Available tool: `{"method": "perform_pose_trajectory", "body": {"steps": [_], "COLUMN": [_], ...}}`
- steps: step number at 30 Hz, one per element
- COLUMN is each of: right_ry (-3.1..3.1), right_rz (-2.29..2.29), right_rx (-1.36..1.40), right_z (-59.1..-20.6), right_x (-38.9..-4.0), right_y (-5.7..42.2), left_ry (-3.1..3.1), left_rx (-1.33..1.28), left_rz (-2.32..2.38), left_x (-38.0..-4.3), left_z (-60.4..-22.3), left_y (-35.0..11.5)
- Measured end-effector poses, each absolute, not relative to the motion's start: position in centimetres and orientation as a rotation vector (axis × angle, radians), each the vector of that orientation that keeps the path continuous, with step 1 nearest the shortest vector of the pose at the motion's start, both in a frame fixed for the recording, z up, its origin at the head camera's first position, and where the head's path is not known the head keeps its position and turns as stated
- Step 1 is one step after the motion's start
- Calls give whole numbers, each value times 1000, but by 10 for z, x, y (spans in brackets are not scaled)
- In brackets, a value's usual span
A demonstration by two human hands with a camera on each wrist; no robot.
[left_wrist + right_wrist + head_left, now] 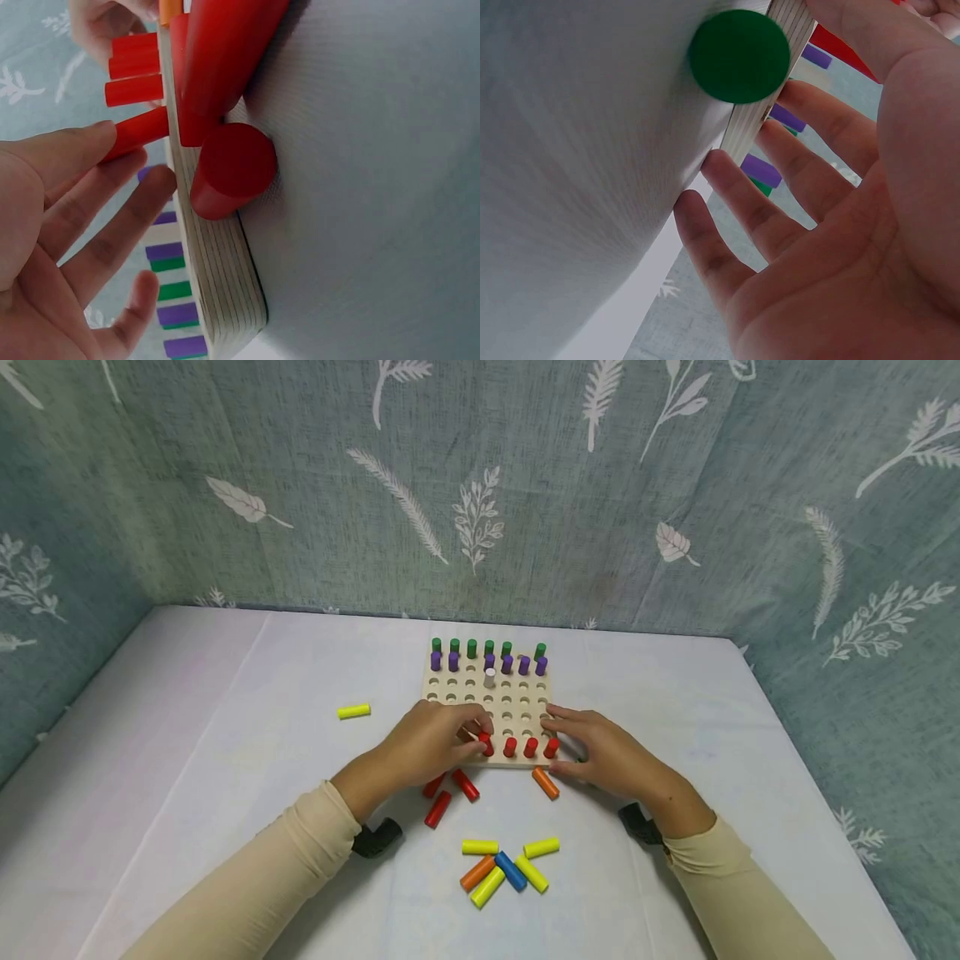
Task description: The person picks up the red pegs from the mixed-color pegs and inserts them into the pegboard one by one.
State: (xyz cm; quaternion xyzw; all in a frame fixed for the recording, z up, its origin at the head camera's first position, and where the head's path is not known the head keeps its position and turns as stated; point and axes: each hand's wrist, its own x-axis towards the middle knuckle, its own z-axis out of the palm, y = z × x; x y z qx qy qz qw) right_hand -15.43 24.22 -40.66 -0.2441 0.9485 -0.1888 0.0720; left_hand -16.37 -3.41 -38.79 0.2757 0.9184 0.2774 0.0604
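Observation:
My left hand [429,742] pinches a red peg [141,133] between thumb and fingers. The peg stands slightly tilted, its lower end at the near row of a wooden peg board [450,687]. Three more red pegs [530,747] stand in that row, to the right. My right hand [611,752] lies at the board's right side with fingers spread, fingertips at its edge. A loose green peg [739,56] shows close by in the right wrist view; the head view does not show it. Purple pegs [524,666] and green pegs [472,648] fill much of the far rows.
Three loose red pegs [438,809] lie before the board's near left corner, an orange peg [545,782] before its right. Nearer me is a cluster of yellow pegs [487,887], a blue peg [511,871] and another orange one. A yellow peg [353,712] lies left; a white peg [490,677] stands mid-board.

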Motion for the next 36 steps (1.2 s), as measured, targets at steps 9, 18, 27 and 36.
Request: {"method": "perform_pose_trajectory", "body": {"steps": [9,18,27,36], "right_ry": [2844,2849,2849,2862], "right_rz": [-563,-563,-564,-556], "right_rx": [-739,-738,-729,-719], "right_z": [-404,-406,-406,-407], "right_x": [-155,-156,-155,-154], "right_y": [241,241,241,241], "left_ry": [2823,2857,2836,2914], "left_rx": [894,969,978,913], "left_rz": [776,715,737,790], "left_x": [-164,-163,-160,-148], "left_z": [-386,-391,-392,-391], "left_y": [-34,-31,-33,-50]}}
